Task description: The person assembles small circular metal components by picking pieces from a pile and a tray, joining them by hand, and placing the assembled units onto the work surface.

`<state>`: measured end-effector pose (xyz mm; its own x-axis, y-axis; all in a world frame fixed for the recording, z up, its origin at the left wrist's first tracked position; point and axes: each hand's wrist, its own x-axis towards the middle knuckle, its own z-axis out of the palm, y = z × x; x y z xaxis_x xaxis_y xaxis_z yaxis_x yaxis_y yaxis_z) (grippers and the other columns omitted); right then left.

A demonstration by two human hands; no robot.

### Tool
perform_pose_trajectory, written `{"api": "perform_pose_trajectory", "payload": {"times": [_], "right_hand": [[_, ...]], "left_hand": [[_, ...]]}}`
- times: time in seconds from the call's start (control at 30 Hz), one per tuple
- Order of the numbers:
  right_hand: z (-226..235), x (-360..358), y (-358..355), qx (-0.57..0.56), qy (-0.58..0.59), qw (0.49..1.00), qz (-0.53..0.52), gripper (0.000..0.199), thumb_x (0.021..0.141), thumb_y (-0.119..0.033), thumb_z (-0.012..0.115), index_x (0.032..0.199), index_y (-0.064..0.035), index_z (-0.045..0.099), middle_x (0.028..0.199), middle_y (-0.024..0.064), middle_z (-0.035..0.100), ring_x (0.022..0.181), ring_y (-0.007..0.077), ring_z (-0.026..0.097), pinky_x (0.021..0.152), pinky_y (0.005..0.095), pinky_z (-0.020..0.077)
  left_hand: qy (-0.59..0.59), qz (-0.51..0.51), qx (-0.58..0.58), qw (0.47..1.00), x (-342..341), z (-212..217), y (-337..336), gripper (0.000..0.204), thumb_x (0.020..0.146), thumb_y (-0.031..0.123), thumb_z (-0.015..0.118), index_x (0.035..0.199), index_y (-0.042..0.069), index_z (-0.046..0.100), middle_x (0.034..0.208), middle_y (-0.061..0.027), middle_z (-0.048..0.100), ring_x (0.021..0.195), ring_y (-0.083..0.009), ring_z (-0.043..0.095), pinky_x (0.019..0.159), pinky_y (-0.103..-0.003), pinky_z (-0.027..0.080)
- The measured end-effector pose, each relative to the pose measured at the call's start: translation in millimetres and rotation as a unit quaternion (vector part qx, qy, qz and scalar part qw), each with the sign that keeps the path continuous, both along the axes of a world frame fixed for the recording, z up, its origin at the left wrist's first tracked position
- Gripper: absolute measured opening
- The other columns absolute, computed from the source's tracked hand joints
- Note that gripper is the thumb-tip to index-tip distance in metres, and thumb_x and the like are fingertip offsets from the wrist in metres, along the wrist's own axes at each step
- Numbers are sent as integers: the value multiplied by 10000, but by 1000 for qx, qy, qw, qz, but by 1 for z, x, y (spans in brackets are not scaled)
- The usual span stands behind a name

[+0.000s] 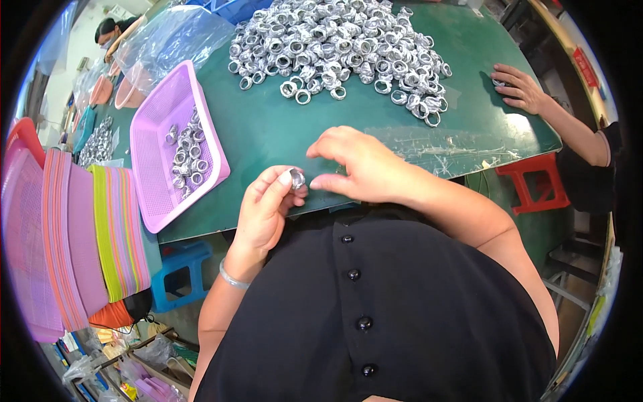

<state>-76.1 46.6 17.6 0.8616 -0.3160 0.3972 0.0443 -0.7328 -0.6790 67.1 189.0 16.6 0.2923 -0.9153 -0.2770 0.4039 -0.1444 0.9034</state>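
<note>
Silvery ring (298, 178) sat between the thumb and fingers of the person's left hand (260, 204), which gripped it above the near edge of the green surface (258, 137), in front of the person's black buttoned top (415, 301). A pale bracelet (233, 277) circled the left wrist. The right hand (365, 164) was just beside the ring, its thumb and fingers parted and curved toward it with nothing between them; it did not touch the ring.

Farther back, a large heap of silvery rings (335, 50) spread across the surface. To the left, a purple basket (140, 141) lay tilted in view, with a smaller batch of rings (191, 154) in its bottom, and a clear plastic bag (167, 43) lay behind it. Beyond that basket, at the far left, was a stack of coloured baskets (77, 234), near a blue stool (177, 275).

At the right, a co-worker's hand (522, 92) rested on the surface over a small silvery piece, above a red stool (534, 184).
</note>
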Motion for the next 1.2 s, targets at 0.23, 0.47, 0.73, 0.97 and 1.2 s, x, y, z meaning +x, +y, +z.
{"api": "perform_pose_trajectory", "payload": {"times": [0.23, 0.47, 0.73, 0.97, 1.2], "right_hand": [[-3, 7, -67, -106, 166, 956, -216, 368, 734, -220, 641, 1009, 3, 540, 951, 162, 571, 858, 310, 570, 755, 379, 457], [-10, 35, -78, -138, 132, 954, -233, 345, 764, -230, 614, 1035, -51, 496, 898, 154, 567, 837, 312, 572, 721, 384, 461], [-10, 29, -78, -164, 143, 965, -145, 247, 743, -119, 587, 980, -106, 518, 880, 107, 537, 816, 296, 554, 683, 381, 456], [-6, 0, -79, -62, 120, 987, -82, 224, 698, -6, 578, 912, -50, 533, 846, 107, 522, 755, 272, 543, 649, 338, 442], [2, -16, -73, -107, 161, 973, -127, 263, 698, -45, 598, 951, -54, 527, 884, 106, 518, 815, 288, 539, 713, 349, 440]], "left_hand": [[-660, 135, 22, 739, 29, -22, 18, 163, 723, 91, 638, 859, 10, 603, 666, -77, 534, 598, -225, 515, 574, -333, 431], [-700, 169, 98, 687, 39, -30, 25, 331, 753, 114, 606, 1051, -22, 558, 679, -92, 557, 633, -253, 528, 627, -354, 451], [-730, 157, 64, 662, 32, -28, 29, 404, 725, 83, 619, 1109, 10, 517, 739, -85, 522, 675, -240, 518, 605, -358, 441], [-738, 101, -84, 662, 13, -11, -16, 326, 726, 66, 630, 1043, 32, 561, 837, -108, 535, 717, -246, 546, 612, -315, 449], [-718, 84, -6, 691, 15, -19, -107, 324, 750, 176, 626, 1047, 67, 558, 935, -128, 525, 841, -295, 550, 710, -368, 453]]}}
